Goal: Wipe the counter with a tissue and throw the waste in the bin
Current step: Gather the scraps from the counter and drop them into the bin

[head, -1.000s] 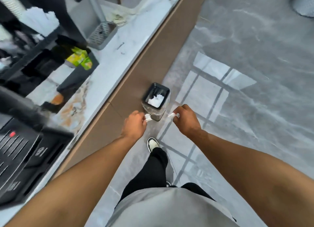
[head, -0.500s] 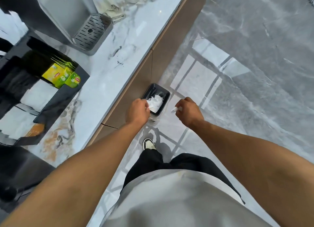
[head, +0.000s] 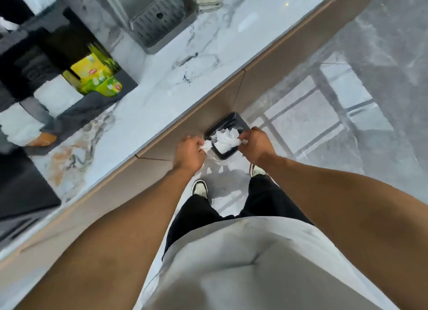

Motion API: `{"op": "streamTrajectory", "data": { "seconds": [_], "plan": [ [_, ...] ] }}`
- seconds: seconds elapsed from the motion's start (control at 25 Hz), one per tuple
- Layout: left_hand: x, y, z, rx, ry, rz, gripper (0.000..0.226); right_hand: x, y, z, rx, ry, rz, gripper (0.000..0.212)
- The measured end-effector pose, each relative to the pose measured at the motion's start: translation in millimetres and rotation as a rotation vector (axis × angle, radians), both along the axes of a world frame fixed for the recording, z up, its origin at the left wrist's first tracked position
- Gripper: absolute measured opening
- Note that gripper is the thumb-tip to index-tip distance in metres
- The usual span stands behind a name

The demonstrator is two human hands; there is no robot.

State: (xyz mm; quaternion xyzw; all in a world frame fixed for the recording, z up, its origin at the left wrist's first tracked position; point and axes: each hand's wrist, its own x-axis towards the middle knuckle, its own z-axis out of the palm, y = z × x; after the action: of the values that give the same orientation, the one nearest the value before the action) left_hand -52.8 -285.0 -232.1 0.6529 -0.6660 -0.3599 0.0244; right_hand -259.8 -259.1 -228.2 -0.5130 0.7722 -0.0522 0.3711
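Here, both hands hovered over the bin (head: 234, 122): left fingers (head: 199, 145) pinched a tissue (head: 207, 145), right fingers (head: 243, 140) pinched a scrap (head: 243, 142). Crumpled tissues (head: 225, 139) lay between them, inside the bin.

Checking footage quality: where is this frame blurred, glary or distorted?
Head view: the black organizer at left is motion-smeared; window light glares off the floor; wide-angle bends the counter edge; both hands over the bin stay fairly sharp.
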Motion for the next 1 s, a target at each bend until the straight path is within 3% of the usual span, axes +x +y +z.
{"op": "streamTrajectory", "data": {
  "seconds": [0.16, 0.24, 0.64, 1.0],
  "plan": [
    [-51, -3, -19, 0.057, 0.023, 0.423, 0.026, -33, -38, -24, 0.061, -0.087, 0.116, 0.021],
    [-79, -4, -42, 0.073, 0.034, 0.534, 0.025, -55, -49, -52, 0.091, -0.106, 0.14, 0.025],
    [-128, -17, -232, 0.189, 0.086, 0.743, 0.023, -87, -90, -253, 0.146, -0.09, 0.295, 0.014],
    [-117, -38, -344, 0.267, 0.136, 0.764, 0.018, -72, -104, -376, 0.152, -0.09, 0.279, 0.015]
  ]
}}
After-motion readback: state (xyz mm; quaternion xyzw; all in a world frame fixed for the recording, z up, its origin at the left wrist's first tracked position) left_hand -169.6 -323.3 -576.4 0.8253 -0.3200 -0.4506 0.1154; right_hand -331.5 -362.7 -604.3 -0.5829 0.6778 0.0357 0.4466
